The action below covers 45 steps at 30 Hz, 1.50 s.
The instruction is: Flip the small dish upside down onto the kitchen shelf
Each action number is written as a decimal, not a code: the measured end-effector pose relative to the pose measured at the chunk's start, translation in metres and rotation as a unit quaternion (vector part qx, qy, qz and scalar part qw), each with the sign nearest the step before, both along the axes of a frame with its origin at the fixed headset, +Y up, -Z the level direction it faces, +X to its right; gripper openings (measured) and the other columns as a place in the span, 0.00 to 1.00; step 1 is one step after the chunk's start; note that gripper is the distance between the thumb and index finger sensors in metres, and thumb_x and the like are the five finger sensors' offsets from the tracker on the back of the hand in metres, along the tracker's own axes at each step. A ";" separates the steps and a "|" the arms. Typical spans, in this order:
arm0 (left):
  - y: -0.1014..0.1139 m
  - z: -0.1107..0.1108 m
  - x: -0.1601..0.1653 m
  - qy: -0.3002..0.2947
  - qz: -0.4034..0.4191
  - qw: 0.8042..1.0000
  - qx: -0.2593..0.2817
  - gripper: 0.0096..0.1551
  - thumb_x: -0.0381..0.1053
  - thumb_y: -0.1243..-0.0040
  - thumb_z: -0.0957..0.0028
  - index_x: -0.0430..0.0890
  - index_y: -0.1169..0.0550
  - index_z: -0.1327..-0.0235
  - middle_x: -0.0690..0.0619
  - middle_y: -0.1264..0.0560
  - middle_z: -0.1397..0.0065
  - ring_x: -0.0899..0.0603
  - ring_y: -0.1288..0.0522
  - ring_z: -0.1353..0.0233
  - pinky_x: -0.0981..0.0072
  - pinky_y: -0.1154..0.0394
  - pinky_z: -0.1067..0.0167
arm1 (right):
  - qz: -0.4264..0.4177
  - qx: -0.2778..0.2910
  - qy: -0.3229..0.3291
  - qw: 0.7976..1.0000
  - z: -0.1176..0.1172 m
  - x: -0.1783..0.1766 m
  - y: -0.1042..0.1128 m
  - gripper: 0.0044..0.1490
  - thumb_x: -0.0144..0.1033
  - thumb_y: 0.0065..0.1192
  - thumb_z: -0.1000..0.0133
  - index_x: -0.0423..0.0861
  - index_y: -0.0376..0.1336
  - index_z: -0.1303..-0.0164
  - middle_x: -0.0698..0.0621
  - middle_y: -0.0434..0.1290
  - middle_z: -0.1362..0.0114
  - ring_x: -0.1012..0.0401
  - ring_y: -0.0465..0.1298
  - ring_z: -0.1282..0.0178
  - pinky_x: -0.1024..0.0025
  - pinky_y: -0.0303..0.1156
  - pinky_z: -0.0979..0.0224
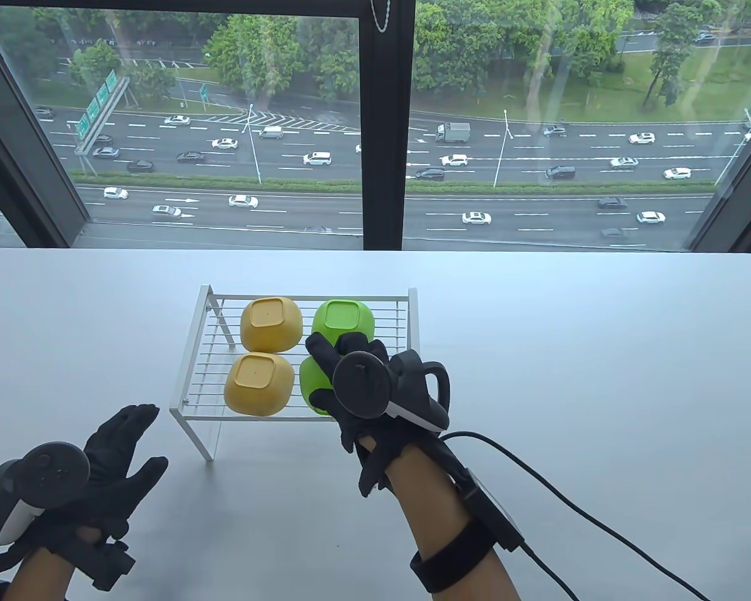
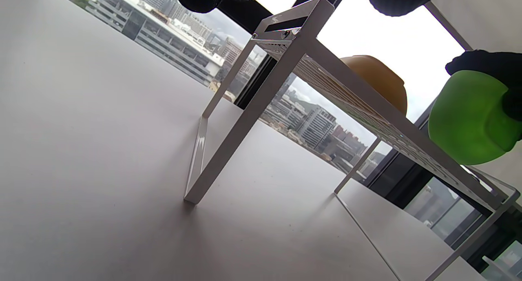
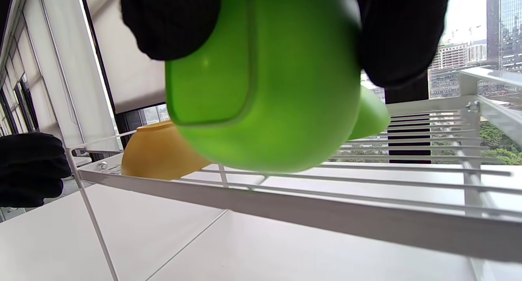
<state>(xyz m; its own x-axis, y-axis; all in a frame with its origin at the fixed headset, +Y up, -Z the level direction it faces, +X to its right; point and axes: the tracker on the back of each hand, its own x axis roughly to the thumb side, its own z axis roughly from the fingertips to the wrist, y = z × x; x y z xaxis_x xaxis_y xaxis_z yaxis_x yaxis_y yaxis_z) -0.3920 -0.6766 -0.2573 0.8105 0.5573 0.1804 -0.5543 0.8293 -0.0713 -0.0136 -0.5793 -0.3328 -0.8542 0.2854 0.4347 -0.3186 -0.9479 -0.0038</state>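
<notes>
Here's the small green dish, a glossy lime bowl with rounded sides and a squarish foot, tilted with its base turned toward the wrist camera. It sits at the front right of the white wire shelf, just over the front rail; whether it touches the wires I cannot tell.

On the shelf itself, three more dishes lie bottom up: a yellow dish at 10 o'clock on the rack, a second yellow one at 8 o'clock right beside the green dish, and another green dish at 1 o'clock, just behind the right hand.

The right hand grips the green dish from above, and in the right wrist view its fingers clamp the dish's right flank while the thumb presses across the foot on the left, so the dish hangs between them, its round belly bulging below the glove.

The left hand hovers low at 8 o'clock off the shelf's front left leg, fingers spread and holding nothing, well apart from the dishes, over the white table
</notes>
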 end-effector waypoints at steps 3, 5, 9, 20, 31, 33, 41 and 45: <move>0.000 0.000 0.000 -0.001 -0.001 1.000 -0.001 0.46 0.67 0.49 0.51 0.55 0.47 0.20 0.44 0.50 0.14 0.33 0.43 0.18 0.26 0.45 0.24 | -0.008 -0.027 0.005 1.000 -0.007 0.001 -0.005 0.47 0.51 0.65 0.47 0.55 0.54 0.15 0.41 0.58 0.19 0.43 0.68 0.29 0.47 0.79 0.36; 0.000 0.000 -0.001 0.002 0.000 1.000 -0.001 0.46 0.67 0.49 0.51 0.56 0.47 0.20 0.44 0.50 0.14 0.33 0.44 0.18 0.26 0.44 0.24 | -0.007 -0.036 0.005 0.999 -0.011 0.001 -0.008 0.47 0.51 0.64 0.46 0.55 0.54 0.15 0.40 0.57 0.19 0.43 0.68 0.29 0.46 0.79 0.36; 0.000 0.000 -0.001 0.002 0.001 1.000 -0.005 0.46 0.67 0.49 0.51 0.56 0.47 0.20 0.44 0.50 0.14 0.33 0.44 0.18 0.26 0.44 0.24 | -0.020 -0.063 -0.004 0.998 -0.019 0.002 -0.011 0.45 0.51 0.62 0.45 0.54 0.55 0.15 0.39 0.56 0.18 0.41 0.68 0.28 0.46 0.79 0.37; -0.001 0.000 0.000 0.004 0.000 1.000 -0.010 0.46 0.67 0.50 0.51 0.55 0.47 0.20 0.44 0.50 0.14 0.33 0.44 0.18 0.26 0.44 0.24 | -0.036 -0.045 -0.064 0.996 -0.036 0.006 -0.034 0.35 0.44 0.60 0.43 0.50 0.67 0.23 0.38 0.66 0.20 0.34 0.74 0.32 0.40 0.84 0.46; -0.001 -0.001 -0.001 0.005 -0.004 1.000 -0.010 0.46 0.67 0.50 0.51 0.55 0.47 0.20 0.44 0.50 0.14 0.33 0.44 0.18 0.26 0.44 0.24 | 0.012 0.036 -0.083 0.996 -0.026 0.001 -0.037 0.34 0.47 0.63 0.44 0.49 0.67 0.26 0.41 0.68 0.22 0.42 0.74 0.32 0.49 0.81 0.40; -0.001 0.000 -0.001 0.006 -0.005 1.000 -0.010 0.46 0.67 0.50 0.51 0.55 0.47 0.20 0.44 0.50 0.14 0.33 0.44 0.18 0.26 0.45 0.24 | -0.009 0.050 -0.074 0.996 -0.018 0.003 -0.033 0.35 0.48 0.62 0.43 0.49 0.66 0.25 0.40 0.66 0.21 0.41 0.71 0.29 0.47 0.78 0.36; -0.002 0.000 0.001 0.003 -0.014 1.000 -0.011 0.46 0.67 0.50 0.51 0.55 0.47 0.20 0.44 0.50 0.14 0.33 0.44 0.18 0.26 0.45 0.24 | -0.042 0.081 -0.058 0.994 0.029 0.032 -0.023 0.38 0.54 0.56 0.41 0.51 0.62 0.21 0.40 0.62 0.17 0.39 0.65 0.24 0.41 0.69 0.28; -0.004 -0.001 0.003 0.002 -0.019 1.000 -0.016 0.46 0.67 0.50 0.51 0.56 0.47 0.20 0.44 0.50 0.13 0.33 0.44 0.17 0.26 0.45 0.24 | -0.044 0.073 -0.065 0.994 0.049 0.054 -0.027 0.38 0.54 0.54 0.41 0.51 0.61 0.20 0.40 0.60 0.16 0.39 0.62 0.22 0.40 0.67 0.26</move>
<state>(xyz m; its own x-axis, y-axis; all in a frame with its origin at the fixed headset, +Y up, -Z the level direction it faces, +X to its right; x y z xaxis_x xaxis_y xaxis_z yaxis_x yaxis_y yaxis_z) -0.3889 -0.6809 -0.2579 0.8319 0.5316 0.1590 -0.5230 0.8470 -0.0955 0.0403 -0.6067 -0.2834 -0.8802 0.3029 0.3653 -0.3876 -0.9030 -0.1852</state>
